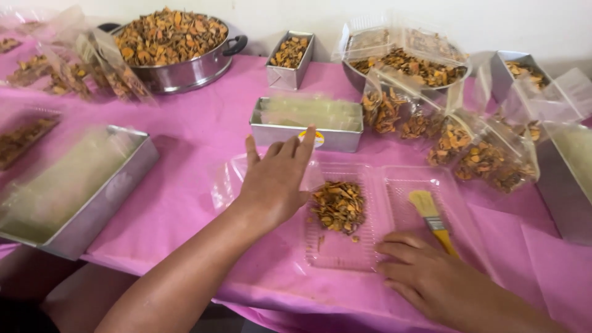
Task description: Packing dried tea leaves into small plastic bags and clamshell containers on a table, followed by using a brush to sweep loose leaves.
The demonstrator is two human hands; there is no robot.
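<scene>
A clear plastic clamshell box (382,216) lies open on the pink tablecloth (197,191). Its left half holds a small heap of orange-brown dried slices (338,206). My left hand (276,180) reaches forward, palm down and fingers apart, just left of the heap, toward a metal tin of clear bags (306,123). My right hand (425,274) rests at the box's near right corner and holds a small brush with a yellow handle (433,219), whose pale bristles lie over the right half.
A big steel pot (176,46) full of dried slices stands at the back left. A steel bowl (404,65), small tins (290,58) and filled clear packs (468,148) crowd the back right. A long metal tin (77,188) sits at the left.
</scene>
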